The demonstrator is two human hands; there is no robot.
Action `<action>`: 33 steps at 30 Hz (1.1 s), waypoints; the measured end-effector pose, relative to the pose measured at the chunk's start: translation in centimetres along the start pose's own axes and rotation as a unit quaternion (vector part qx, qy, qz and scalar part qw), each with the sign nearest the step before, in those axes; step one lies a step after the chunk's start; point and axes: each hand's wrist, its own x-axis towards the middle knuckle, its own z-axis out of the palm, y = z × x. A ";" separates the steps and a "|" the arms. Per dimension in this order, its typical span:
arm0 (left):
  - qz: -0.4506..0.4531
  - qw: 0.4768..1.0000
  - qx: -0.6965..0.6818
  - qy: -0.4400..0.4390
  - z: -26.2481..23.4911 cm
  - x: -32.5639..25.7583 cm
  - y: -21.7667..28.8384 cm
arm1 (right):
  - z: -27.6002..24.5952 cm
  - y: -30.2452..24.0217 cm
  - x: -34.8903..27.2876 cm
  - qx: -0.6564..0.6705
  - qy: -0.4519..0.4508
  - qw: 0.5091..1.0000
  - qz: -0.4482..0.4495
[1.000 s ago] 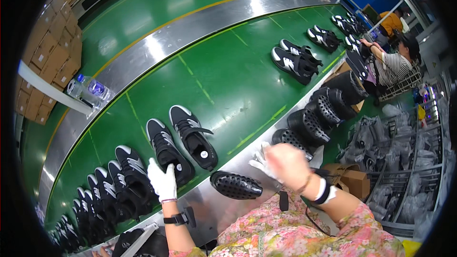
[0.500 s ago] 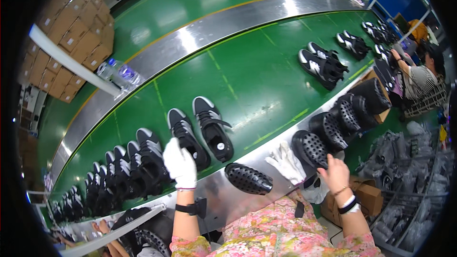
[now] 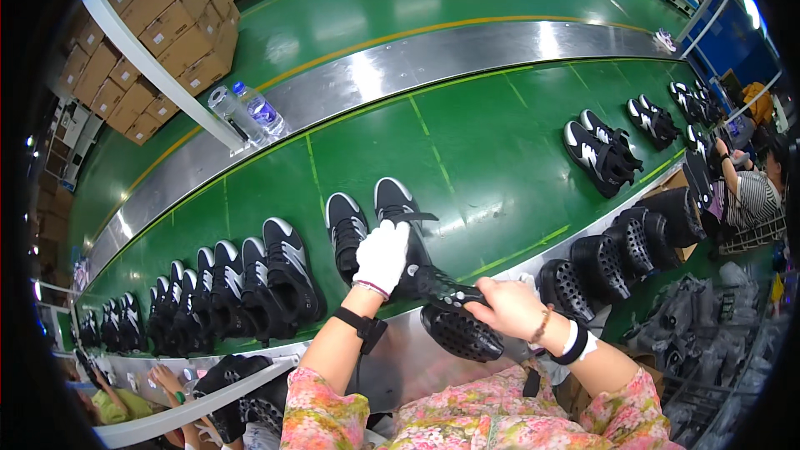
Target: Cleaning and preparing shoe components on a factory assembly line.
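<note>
A pair of black sneakers with grey toes lies on the green belt in front of me. My left hand (image 3: 383, 257), in a white glove, is closed over the opening of the right sneaker (image 3: 395, 197) of that pair. The left sneaker (image 3: 343, 221) lies beside it, partly behind the glove. My bare right hand (image 3: 510, 308) grips the end of a black perforated shoe tree (image 3: 447, 287), whose front reaches the right sneaker's heel opening. Whether it is inside is hidden. A second shoe tree (image 3: 461, 336) rests on the metal ledge just below.
Several shoe trees (image 3: 598, 268) line the ledge (image 3: 400, 337) at right. Sneakers (image 3: 287, 271) stand in a row on the belt (image 3: 492, 175) at left, with more pairs (image 3: 602, 154) at far right. Bottles (image 3: 260, 110) stand beyond the belt. A person (image 3: 750, 192) sits at right.
My right hand has moved left from the row of shoe trees and now holds one at the sneaker. My left hand has shifted from the left sneaker to the right one. The view has turned slightly.
</note>
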 end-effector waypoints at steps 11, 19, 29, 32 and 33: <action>0.008 0.984 -0.136 -0.112 -0.2 1.3 -2.7 | 6.0 -3.3 11.2 -0.076 0.007 0.997 0.022; -0.070 0.920 -0.384 0.043 0.0 -2.9 -0.5 | 10.9 0.1 13.0 -0.112 0.130 0.985 0.022; -0.316 0.891 -0.324 -0.024 3.3 -4.5 3.4 | 8.4 6.5 14.4 0.075 0.060 0.992 -0.082; -0.348 0.885 -0.309 -0.005 4.3 -3.8 3.3 | 9.3 5.6 16.0 0.073 0.002 0.997 -0.039; -0.364 0.884 -0.294 0.016 4.8 -3.7 3.3 | 9.7 5.1 16.4 0.033 -0.007 0.999 0.000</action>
